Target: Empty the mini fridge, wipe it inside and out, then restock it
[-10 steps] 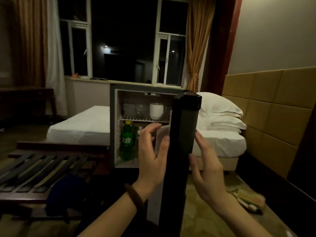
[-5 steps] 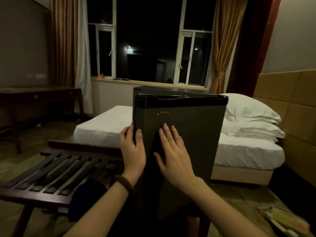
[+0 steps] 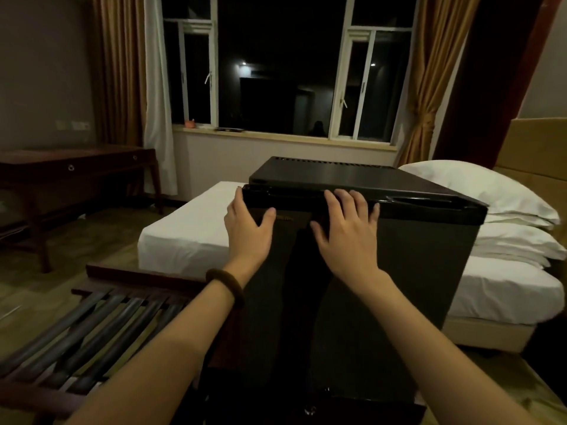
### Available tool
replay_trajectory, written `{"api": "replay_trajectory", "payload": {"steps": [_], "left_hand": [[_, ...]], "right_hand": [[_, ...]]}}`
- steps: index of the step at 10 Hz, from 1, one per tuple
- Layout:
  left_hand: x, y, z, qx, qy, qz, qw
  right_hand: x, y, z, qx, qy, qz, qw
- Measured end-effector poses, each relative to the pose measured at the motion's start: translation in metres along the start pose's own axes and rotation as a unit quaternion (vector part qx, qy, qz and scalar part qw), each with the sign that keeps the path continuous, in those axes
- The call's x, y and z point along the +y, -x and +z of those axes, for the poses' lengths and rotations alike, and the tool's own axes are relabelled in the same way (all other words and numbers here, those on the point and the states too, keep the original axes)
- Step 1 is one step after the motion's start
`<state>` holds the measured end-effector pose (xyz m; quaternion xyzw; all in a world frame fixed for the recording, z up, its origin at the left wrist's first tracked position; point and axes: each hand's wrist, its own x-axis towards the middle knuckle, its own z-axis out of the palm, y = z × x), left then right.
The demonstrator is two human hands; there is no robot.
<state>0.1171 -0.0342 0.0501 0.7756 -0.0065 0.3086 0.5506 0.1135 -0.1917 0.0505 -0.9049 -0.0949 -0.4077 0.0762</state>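
Note:
The dark mini fridge [image 3: 408,271] stands right in front of me with its door closed, so nothing inside is visible. My left hand [image 3: 247,223] lies flat against the door's upper left corner, fingers straight, thumb spread onto the front. My right hand [image 3: 348,227] presses flat on the upper middle of the door, fingertips reaching the black top trim. Neither hand holds anything. A brown bracelet sits on my left wrist.
A slatted wooden luggage rack [image 3: 92,326] stands at the lower left. A white bed [image 3: 196,237] with stacked pillows [image 3: 497,191] lies behind the fridge. A dark wooden desk [image 3: 73,170] is at the left wall, a window [image 3: 276,81] behind.
The fridge door swung from open to fully closed, hiding the green bottle and cups. Both hands slid up the door front to its top edge.

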Motion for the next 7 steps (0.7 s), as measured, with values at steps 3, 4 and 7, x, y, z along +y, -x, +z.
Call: {"api": "replay_trajectory", "payload": {"steps": [3, 4, 7], "left_hand": [[-0.006, -0.017, 0.028, 0.098, 0.003, 0.071, 0.993], [0.019, -0.036, 0.025, 0.098, -0.064, 0.22, 0.968], [0.102, -0.119, 0.025, -0.176, 0.125, 0.079, 0.973]], "right_hand": [[0.007, -0.01, 0.03, 0.118, 0.018, -0.002, 0.993], [0.007, -0.027, 0.015, 0.099, -0.006, 0.027, 0.995], [0.021, -0.13, -0.049, -0.145, -0.142, 0.113, 0.973]]}}
